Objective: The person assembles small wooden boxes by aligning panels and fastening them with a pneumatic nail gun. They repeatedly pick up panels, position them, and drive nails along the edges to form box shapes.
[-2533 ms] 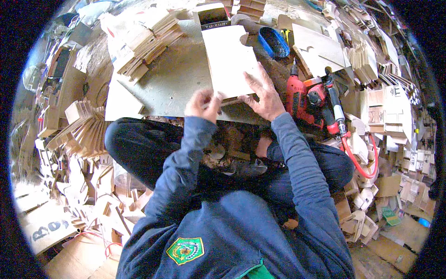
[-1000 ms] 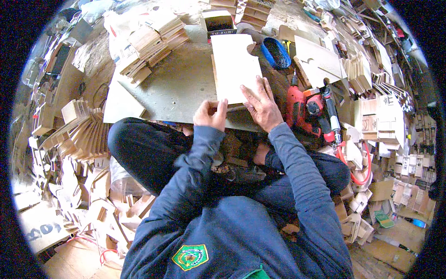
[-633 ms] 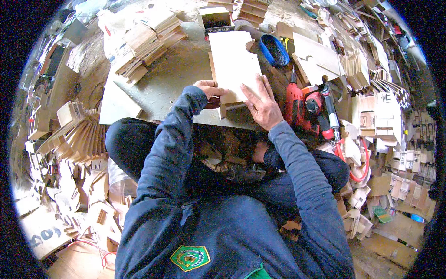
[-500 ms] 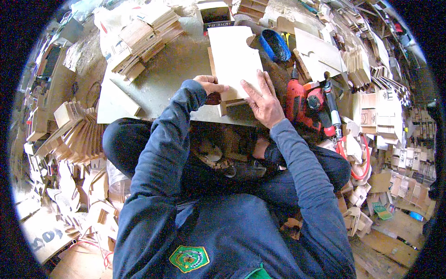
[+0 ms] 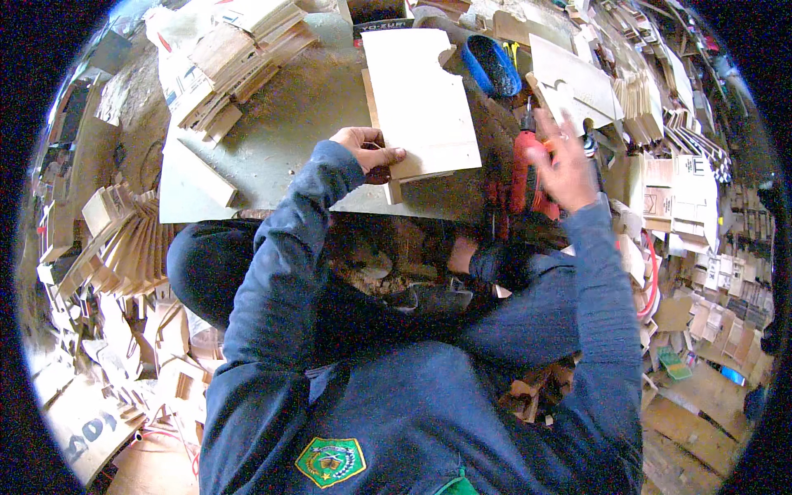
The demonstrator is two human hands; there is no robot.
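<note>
A white board (image 5: pixel 422 103) with a rounded notch near its far right corner lies over wooden pieces on the work surface. One wood strip (image 5: pixel 393 192) sticks out below its near edge. My left hand (image 5: pixel 368 153) grips the board's near left edge, thumb on top and fingers at the side. Off to the right, my right hand (image 5: pixel 568 165) is raised, slightly blurred, fingers stretched out and holding nothing. It hovers above a red power drill (image 5: pixel 521 169) that lies bit-end away from me. My hand and forearm hide most of the other tools there.
A blue oval tray (image 5: pixel 492 66) sits beyond the drill. Stacked wooden panels (image 5: pixel 239 70) stand at the far left of the grey work surface (image 5: pixel 289 148), fanned wood pieces (image 5: pixel 136 239) at the left. Cut panels (image 5: pixel 577 78) lie far right; a red hose (image 5: pixel 651 272) curves at the right.
My right hand has left the white board and moved right, over the drill. My left hand keeps its hold on the board. The view has shifted slightly.
</note>
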